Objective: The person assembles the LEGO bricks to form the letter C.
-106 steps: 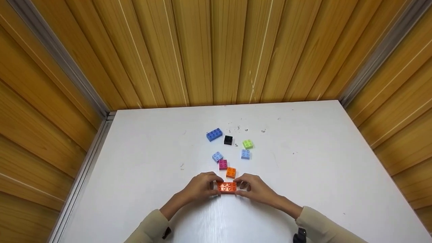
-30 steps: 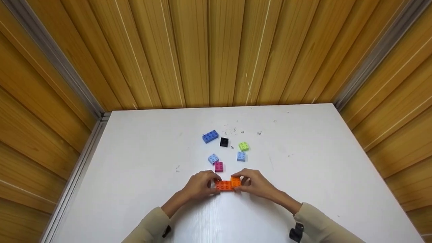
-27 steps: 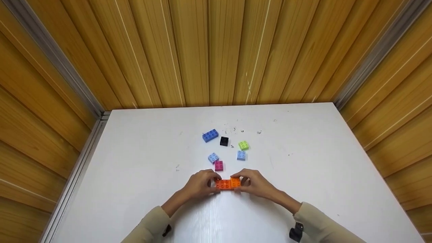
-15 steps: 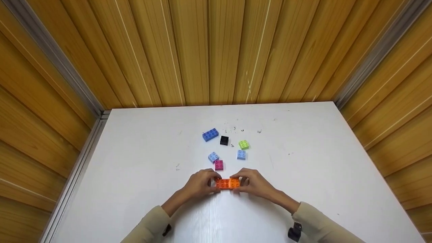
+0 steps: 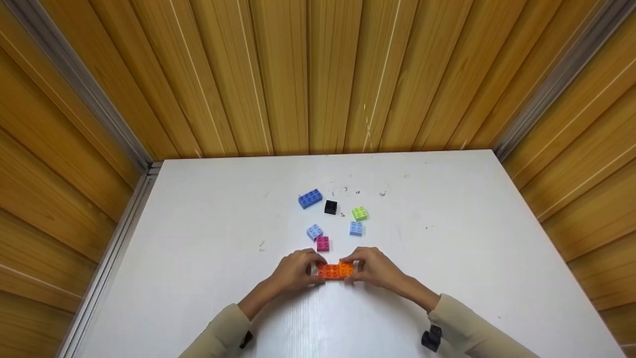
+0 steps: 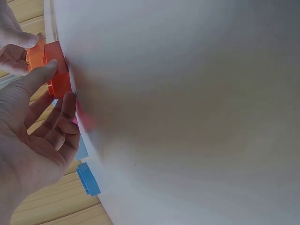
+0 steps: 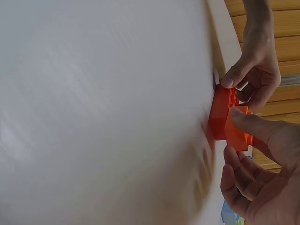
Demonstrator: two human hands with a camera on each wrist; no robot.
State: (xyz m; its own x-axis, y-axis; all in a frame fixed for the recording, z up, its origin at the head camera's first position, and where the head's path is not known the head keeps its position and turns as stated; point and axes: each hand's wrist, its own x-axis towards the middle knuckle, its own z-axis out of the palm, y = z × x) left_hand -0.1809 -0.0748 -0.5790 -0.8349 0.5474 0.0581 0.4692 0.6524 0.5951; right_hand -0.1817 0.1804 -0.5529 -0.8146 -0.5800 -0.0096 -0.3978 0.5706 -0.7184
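My left hand [image 5: 294, 271] pinches the left end of a long red-orange toy building brick [image 5: 328, 271] near the front of the white table. On the right, a smaller orange four-stud brick [image 5: 347, 269] sits over that brick's right end, and my right hand [image 5: 376, 268] grips it between thumb and fingers. The right wrist view shows the orange brick [image 7: 236, 133] against the studded side of the red-orange brick [image 7: 219, 115]. In the left wrist view, my left thumb presses the long side of the red-orange brick [image 6: 61, 86].
Just beyond my hands lie a magenta brick [image 5: 323, 243] and a light blue brick [image 5: 314, 231], close together. Farther back are another light blue brick [image 5: 356, 228], a lime green brick [image 5: 359, 214], a black brick [image 5: 331, 207] and a long blue brick [image 5: 310, 198]. Wood-look panels [image 5: 328, 74] wall the table.
At first both hands held the red-orange brick, and the orange brick lay on the table beyond it. My right hand has since brought the orange brick onto its right end.
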